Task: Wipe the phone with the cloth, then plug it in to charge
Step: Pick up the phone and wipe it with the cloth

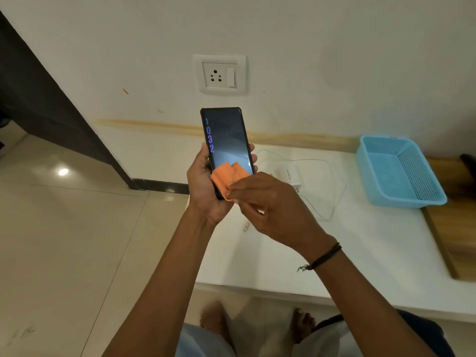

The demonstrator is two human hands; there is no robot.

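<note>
Forearms [180, 279] rise from six o'clock. Left hand [201, 186] grips the phone [226, 135] upright, steadying it, while right hand [270, 204] pinches the orange cloth [224, 173] against its lower screen; charger [291, 175] waits at three o'clock.

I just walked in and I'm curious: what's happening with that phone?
A person's left hand holds the phone upright, screen lit, while the right hand presses an orange cloth on its lower end. The white charger and its cable lie on the table, not yet plugged into the wall socket.
</note>
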